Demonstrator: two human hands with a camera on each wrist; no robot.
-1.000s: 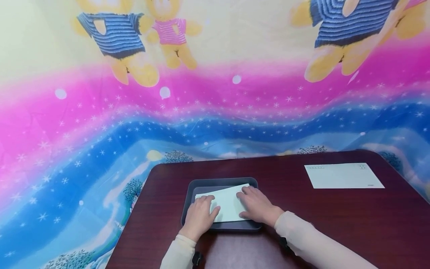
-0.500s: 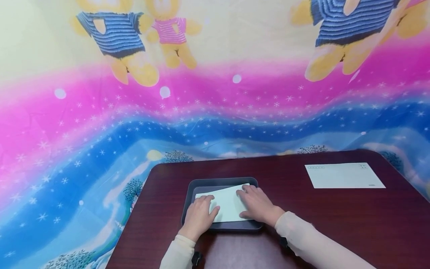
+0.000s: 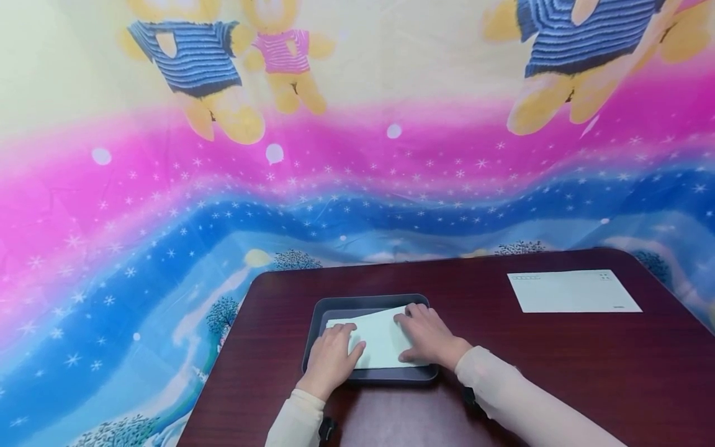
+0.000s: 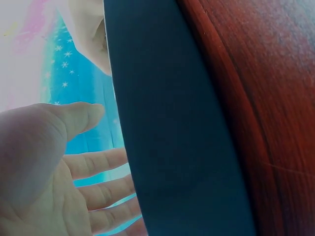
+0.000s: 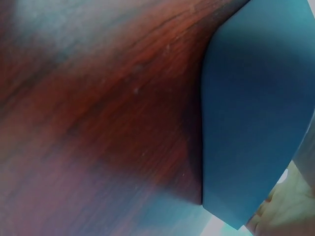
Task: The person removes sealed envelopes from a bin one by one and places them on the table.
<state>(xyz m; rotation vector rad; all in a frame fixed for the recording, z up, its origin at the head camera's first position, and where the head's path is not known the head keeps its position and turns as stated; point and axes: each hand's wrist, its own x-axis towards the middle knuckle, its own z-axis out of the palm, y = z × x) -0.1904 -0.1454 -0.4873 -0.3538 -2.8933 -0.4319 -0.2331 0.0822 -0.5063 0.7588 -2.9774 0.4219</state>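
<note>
A shallow dark grey tray (image 3: 341, 304) stands on the table, with pale papers that look like envelopes (image 3: 381, 341) lying inside it, slightly askew. My left hand (image 3: 331, 360) rests over their left end, thumb apart from the fingers. Over the right end lies my right hand (image 3: 429, 338), fingers spread across the paper and bent a little. In the left wrist view the left hand (image 4: 64, 182) shows a loose palm and fairly straight fingers, their tips hidden behind the tray's wall (image 4: 172, 118). The tray's wall (image 5: 251, 113) hides most of a hand in the right wrist view.
A single white envelope (image 3: 575, 292) with printed boxes lies at the table's back right. The dark red-brown table (image 3: 558, 354) has rounded back corners. Behind it hangs a colourful cloth (image 3: 357, 155) printed with bears and snowflakes.
My right hand has slid very slightly to the right, and its fingers now cover the papers' upper right corner. The left hand and the tray look nearly unmoved.
</note>
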